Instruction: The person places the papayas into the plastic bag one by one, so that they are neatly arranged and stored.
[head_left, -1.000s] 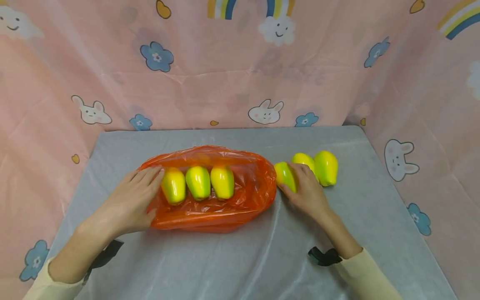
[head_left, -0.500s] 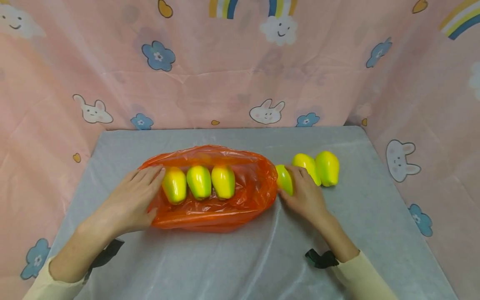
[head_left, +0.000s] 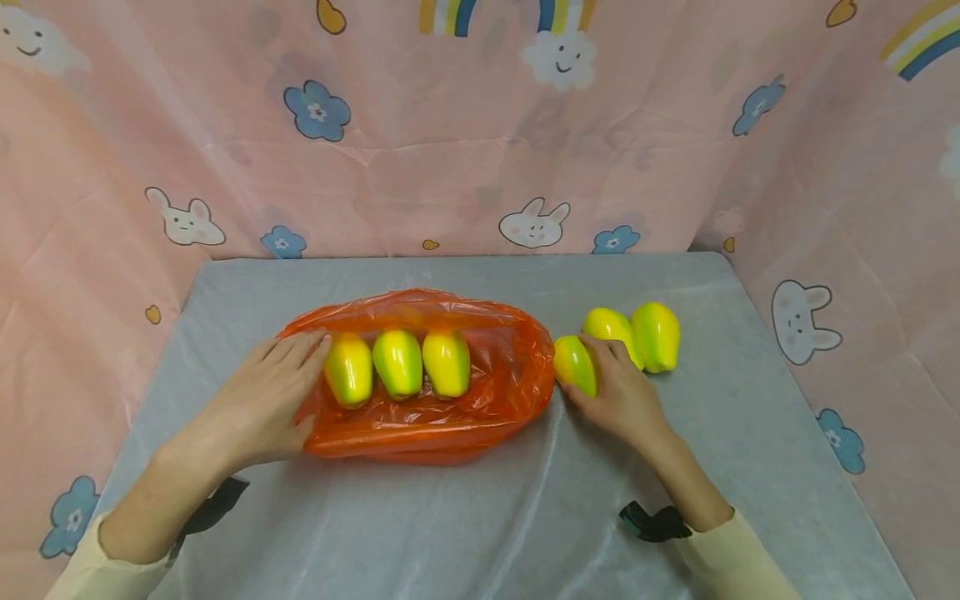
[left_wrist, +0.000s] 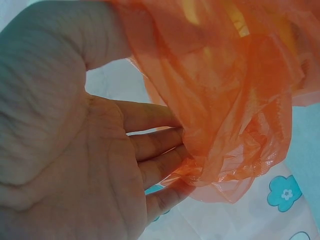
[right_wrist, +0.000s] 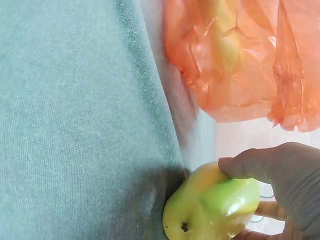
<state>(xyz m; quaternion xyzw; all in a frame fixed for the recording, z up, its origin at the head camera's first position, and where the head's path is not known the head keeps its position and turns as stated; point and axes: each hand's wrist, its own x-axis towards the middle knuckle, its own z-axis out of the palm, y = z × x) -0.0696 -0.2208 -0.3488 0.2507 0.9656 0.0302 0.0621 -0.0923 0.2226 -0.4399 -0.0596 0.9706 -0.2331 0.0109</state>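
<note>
An orange plastic bag (head_left: 502,367) lies on the table in the head view, its mouth spread wide. Three glossy yellow-green fruits stand in a row in it, a left fruit (head_left: 348,372), a middle fruit (head_left: 397,364) and a right fruit (head_left: 446,364). My left hand (head_left: 266,400) touches the bag's left rim, fingers extended; in the left wrist view their tips disappear behind the thin plastic (left_wrist: 220,110). Just past the bag's right end, my right hand (head_left: 618,392) grips another yellow-green fruit (head_left: 574,367). The right wrist view shows its lobed end with a small dark stem mark.
Two more fruits, a nearer one (head_left: 609,325) and a farther one (head_left: 656,337), lie side by side beyond my right hand. A grey cloth covers the table (head_left: 465,533). A pink patterned curtain (head_left: 420,167) hangs behind it and along the sides.
My right hand, with the fruit in its fingers, has shifted slightly toward me, away from the two fruits behind it. My left hand and the bag have stayed put.
</note>
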